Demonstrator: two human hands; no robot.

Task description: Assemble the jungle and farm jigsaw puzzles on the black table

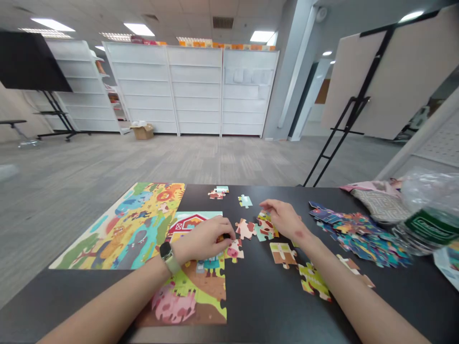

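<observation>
A partly assembled farm puzzle (204,296) lies on the dark table, with a red barn at its top and a pink pig at its bottom. My left hand (210,236), wearing a watch, rests over it with curled fingers on a puzzle piece with a pink snout (234,251) at the right edge. My right hand (285,217) hovers over a cluster of loose pieces (264,230), fingers apart; their undersides are hidden. Close by lie a brown-spotted piece (245,229), a brown-and-green piece (283,254) and a light blue piece (245,201).
On the left lies a finished animal puzzle (143,224). A heap of blue-purple pieces (358,234) is at the right, beside a plastic bottle (430,215) and a patterned pouch (380,203). Joined pieces (218,192) sit at the far edge; green pieces (313,281) lie near my right forearm.
</observation>
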